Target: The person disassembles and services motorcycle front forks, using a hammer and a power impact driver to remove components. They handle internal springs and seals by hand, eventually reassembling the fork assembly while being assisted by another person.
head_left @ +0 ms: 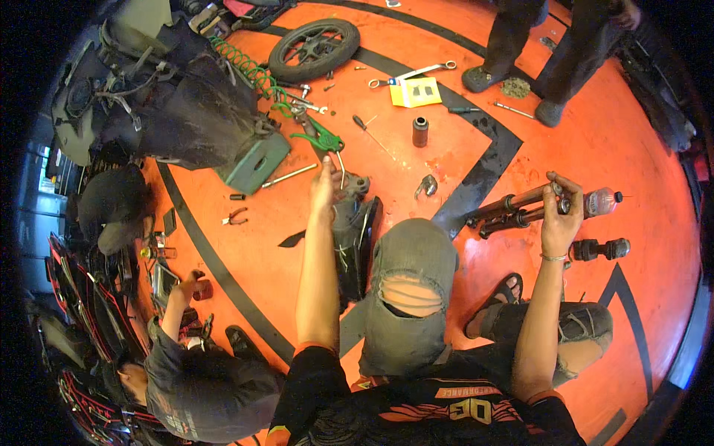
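My left hand is seen edge-on with its fingers stretched forward, holding nothing visible. Just beyond its fingertips lies a green air blow gun with a bent metal nozzle. Beside that hand is a black fender-like part, partly hidden by my forearm. My right hand is at the right, thumb and fingers apart and curved around the ends of two dark fork tubes. Whether it touches them is hard to see. A clear bottle with a red cap is right beside it, and a dark cylindrical part lies below.
A wheel, a black canister, a yellow packet, wrenches, a screwdriver and pliers lie on the orange floor. A co-worker crouches at left; another person's legs stand at far right.
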### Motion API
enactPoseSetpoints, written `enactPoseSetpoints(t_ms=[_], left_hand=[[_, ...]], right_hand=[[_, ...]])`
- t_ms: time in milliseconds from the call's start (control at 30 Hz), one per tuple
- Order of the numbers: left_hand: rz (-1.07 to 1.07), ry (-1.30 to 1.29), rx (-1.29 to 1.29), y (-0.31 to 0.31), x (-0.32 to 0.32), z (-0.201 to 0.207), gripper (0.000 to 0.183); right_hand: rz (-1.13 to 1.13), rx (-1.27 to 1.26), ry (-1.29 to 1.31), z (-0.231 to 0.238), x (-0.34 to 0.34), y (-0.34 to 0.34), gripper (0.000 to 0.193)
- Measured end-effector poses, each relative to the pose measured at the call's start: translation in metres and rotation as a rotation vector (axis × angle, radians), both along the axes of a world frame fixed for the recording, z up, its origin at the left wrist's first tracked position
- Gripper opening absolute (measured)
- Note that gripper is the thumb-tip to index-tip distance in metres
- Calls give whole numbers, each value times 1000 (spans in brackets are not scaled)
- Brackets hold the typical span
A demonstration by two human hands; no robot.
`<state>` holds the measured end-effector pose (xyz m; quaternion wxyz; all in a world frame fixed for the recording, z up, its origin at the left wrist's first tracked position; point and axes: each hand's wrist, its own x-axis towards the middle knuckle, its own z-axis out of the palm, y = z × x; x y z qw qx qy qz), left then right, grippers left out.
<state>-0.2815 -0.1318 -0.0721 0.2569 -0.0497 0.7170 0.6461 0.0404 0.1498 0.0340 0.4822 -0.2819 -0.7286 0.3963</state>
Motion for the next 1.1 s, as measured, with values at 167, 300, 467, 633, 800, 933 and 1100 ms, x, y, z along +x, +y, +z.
enactPoseSetpoints(t_ms=[167, 300, 467, 633, 800, 933, 1100], left_hand=[[-2, -50, 335, 33, -3, -17, 38], [-50, 92, 177, 48, 43, 2, 38], [-173, 187, 128, 86, 104, 53, 39], [-204, 235, 269, 124, 64, 71, 38], [-49, 207, 199, 145, 10, 91, 32], [-139, 133, 59, 161, -12, 69, 31], [-148, 621, -299, 234, -148, 131, 43]], right_hand=[[-24, 18, -59, 4, 1, 1, 18], [-25, -10, -50, 8, -2, -1, 17], [-46, 26, -43, 2, -3, 4, 19], [-41, 1, -38, 5, -4, 0, 19], [-38, 92, -23, 7, 1, 5, 19], [56, -129, 24, 10, 4, 3, 19], [52, -206, 31, 15, 5, -4, 21]])
